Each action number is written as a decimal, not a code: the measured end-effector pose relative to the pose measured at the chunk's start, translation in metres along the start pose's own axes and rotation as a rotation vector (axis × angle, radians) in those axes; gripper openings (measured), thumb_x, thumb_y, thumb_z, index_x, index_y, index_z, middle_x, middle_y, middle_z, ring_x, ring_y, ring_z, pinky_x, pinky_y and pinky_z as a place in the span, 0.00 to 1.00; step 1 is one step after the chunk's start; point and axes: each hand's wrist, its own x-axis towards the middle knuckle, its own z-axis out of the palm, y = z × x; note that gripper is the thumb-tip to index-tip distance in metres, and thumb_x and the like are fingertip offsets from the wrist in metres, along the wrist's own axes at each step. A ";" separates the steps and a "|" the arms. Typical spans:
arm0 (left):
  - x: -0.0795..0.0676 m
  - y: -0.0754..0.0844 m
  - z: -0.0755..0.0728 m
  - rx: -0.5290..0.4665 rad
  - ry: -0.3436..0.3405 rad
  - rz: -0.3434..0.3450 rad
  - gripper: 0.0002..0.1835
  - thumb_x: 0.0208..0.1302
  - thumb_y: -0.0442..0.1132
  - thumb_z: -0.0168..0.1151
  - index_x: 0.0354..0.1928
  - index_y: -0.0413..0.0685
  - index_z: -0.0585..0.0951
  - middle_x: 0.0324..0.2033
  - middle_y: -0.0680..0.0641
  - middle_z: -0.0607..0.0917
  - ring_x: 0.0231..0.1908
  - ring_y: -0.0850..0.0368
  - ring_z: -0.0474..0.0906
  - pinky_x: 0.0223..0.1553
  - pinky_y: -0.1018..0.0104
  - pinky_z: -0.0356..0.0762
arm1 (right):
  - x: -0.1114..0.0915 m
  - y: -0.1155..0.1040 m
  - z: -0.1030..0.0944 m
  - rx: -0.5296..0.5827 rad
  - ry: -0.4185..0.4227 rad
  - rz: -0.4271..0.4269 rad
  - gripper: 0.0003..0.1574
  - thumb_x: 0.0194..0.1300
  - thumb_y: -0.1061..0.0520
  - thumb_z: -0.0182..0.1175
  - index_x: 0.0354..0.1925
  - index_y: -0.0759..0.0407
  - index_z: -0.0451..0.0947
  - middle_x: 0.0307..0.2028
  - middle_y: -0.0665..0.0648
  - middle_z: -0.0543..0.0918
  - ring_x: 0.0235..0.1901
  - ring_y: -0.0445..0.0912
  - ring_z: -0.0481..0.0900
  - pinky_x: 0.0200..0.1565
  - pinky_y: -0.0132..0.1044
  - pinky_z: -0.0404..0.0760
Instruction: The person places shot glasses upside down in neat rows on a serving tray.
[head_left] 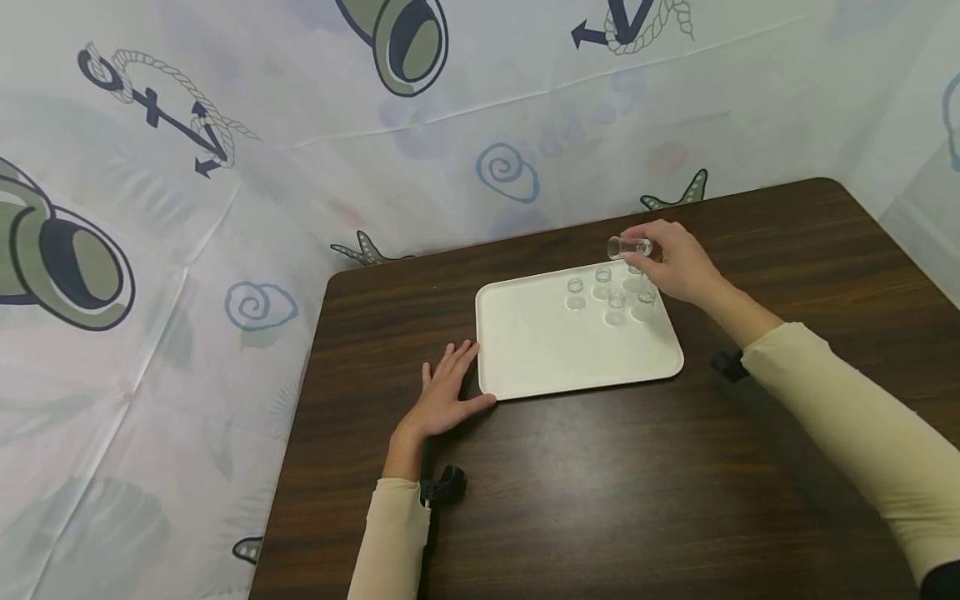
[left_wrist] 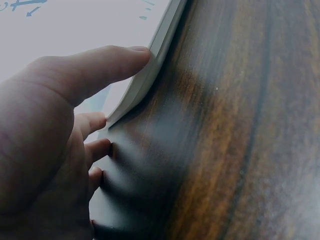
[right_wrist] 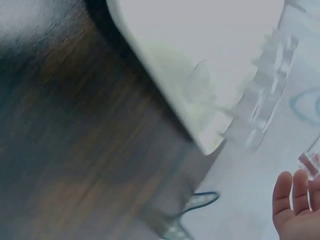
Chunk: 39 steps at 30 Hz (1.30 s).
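My right hand (head_left: 678, 262) holds a small clear glass (head_left: 628, 247) tipped on its side between thumb and fingers, above the far right corner of the white tray (head_left: 540, 350). In the right wrist view the fingers (right_wrist: 301, 192) touch part of the held glass (right_wrist: 311, 162) at the edge of the picture. Several more clear glasses (head_left: 615, 308) stand grouped on the tray's right half. My left hand (head_left: 442, 396) lies spread at the tray's near left corner. Its thumb (left_wrist: 110, 62) rests along the rim, with the other fingertips beside the tray's edge.
The tray lies on a dark wood-grain table (head_left: 570, 483). Behind and to the left hangs a pale cloth (head_left: 315, 167) printed with sea motifs, meeting the table's far and left edges. Each wrist wears a black camera strap (head_left: 442, 485).
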 end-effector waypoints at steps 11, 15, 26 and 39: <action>-0.001 0.001 -0.001 -0.006 0.002 0.002 0.50 0.61 0.67 0.60 0.79 0.62 0.49 0.77 0.48 0.50 0.76 0.46 0.36 0.65 0.31 0.28 | -0.003 -0.028 0.032 -0.413 -0.115 -0.510 0.22 0.56 0.65 0.71 0.51 0.56 0.82 0.48 0.59 0.77 0.47 0.56 0.70 0.41 0.49 0.72; -0.002 0.001 -0.001 -0.014 0.000 0.001 0.49 0.62 0.67 0.59 0.79 0.62 0.49 0.77 0.48 0.50 0.76 0.46 0.35 0.65 0.32 0.26 | -0.007 -0.032 0.041 -0.518 -0.168 -0.585 0.23 0.55 0.66 0.71 0.51 0.55 0.82 0.48 0.58 0.77 0.49 0.56 0.70 0.45 0.50 0.72; -0.001 -0.001 0.001 -0.009 0.014 0.015 0.50 0.61 0.67 0.60 0.79 0.61 0.49 0.77 0.46 0.50 0.76 0.44 0.36 0.64 0.30 0.27 | -0.010 -0.030 0.060 -0.717 -0.252 -0.696 0.19 0.53 0.72 0.69 0.42 0.58 0.81 0.44 0.57 0.75 0.42 0.53 0.67 0.40 0.47 0.69; -0.001 0.000 0.000 -0.007 0.002 -0.002 0.50 0.61 0.68 0.59 0.79 0.62 0.49 0.77 0.49 0.50 0.76 0.46 0.36 0.65 0.32 0.27 | -0.011 -0.025 0.068 -0.748 -0.229 -0.738 0.14 0.52 0.71 0.68 0.35 0.57 0.80 0.41 0.56 0.75 0.39 0.53 0.66 0.39 0.47 0.66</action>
